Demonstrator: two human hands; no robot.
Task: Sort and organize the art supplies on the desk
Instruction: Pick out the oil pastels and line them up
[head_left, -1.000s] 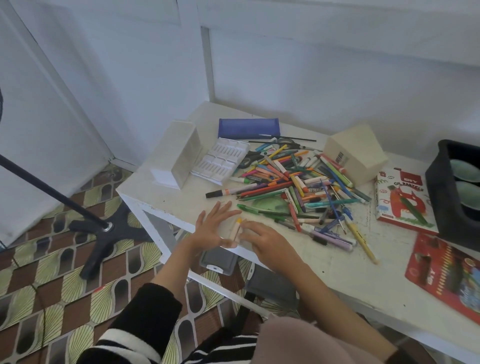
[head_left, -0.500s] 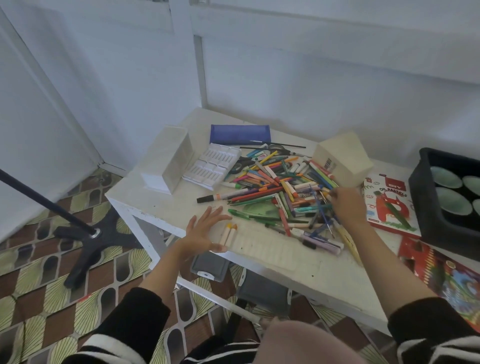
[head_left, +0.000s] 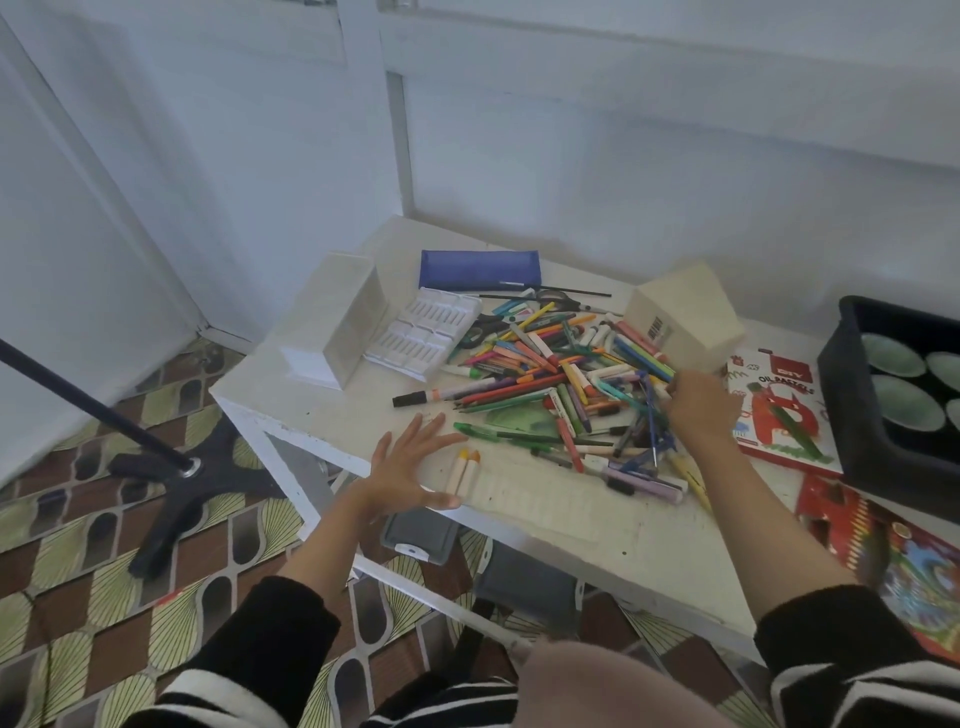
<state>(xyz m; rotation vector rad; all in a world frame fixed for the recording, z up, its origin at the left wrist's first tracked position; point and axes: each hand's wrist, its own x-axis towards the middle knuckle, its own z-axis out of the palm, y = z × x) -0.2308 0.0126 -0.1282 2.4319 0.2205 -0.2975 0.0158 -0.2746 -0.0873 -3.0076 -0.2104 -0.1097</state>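
1. Reaching with the right hand into the far right side of the pile of pens and markers. Fingers bent down among the pens, but cannot tell if gripping one.
2. Resting the left hand flat on the desk, fingers spread wide, holding nothing, just beside 2 pale sticks with yellow and orange tips.
3. Laid side by side near the front edge, apart from the pile. Likely the start of a sorted row.
4. Step in hand, as a guess: fishing 1 more thing of the same kind out of the mess.
5. Needed next: pinch just 1 thin thing, lift it up without dragging its neighbours, then lay it down next to the 2.
6. Left of the pile: white tray with little slots, then white box.
7. Behind the pile: blue pencil case.
8. On the right: cream box against the pile, oil pastels box, black bin.
9. Nearly everything left to sort.
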